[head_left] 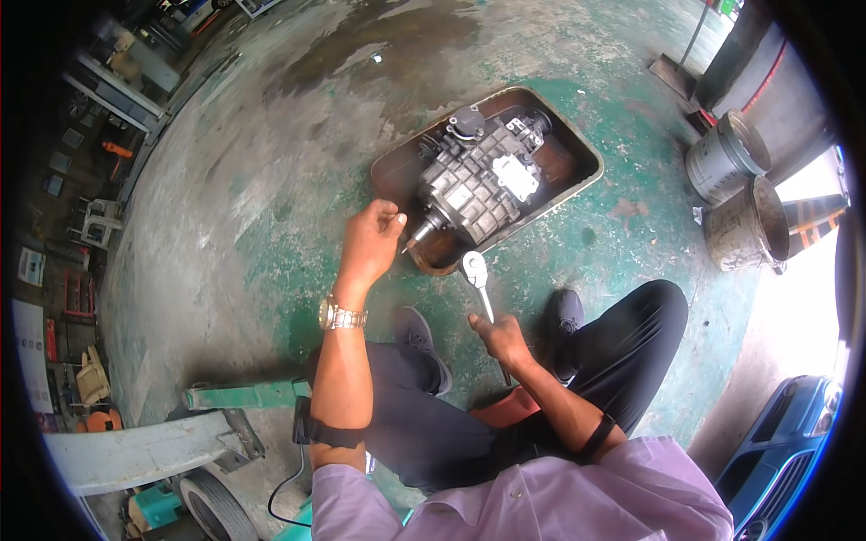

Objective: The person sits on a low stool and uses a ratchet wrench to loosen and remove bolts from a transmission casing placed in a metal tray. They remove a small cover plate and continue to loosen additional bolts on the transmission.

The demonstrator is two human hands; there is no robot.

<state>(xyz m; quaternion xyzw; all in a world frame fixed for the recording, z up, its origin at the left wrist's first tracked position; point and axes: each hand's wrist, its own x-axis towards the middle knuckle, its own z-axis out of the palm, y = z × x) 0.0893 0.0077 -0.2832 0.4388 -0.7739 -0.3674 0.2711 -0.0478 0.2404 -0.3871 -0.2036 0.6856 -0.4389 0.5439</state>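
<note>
A grey ribbed metal gearbox [478,180] lies in a brown, oil-stained rectangular pan [577,178] on the floor in front of me. Its bare shaft [424,231] points toward me over the pan's near left corner. Beside that shaft end is my left hand [368,242], with a metal watch at the wrist. Its fingers are curled in toward the thumb; whether something small is between them I cannot make out. Lower and to the right, my right hand [502,341] is wrapped round the handle of a silver ratchet wrench [475,272]. The ratchet's round head points up, just outside the pan's near edge.
A red seat [505,409] is beneath me. At the right stand two dirty buckets [727,160], a striped cone [812,221] and a blue car [783,460]. A grey lift arm [149,451] and a tyre [216,505] are at lower left. Wet stains [361,63] mark the far floor.
</note>
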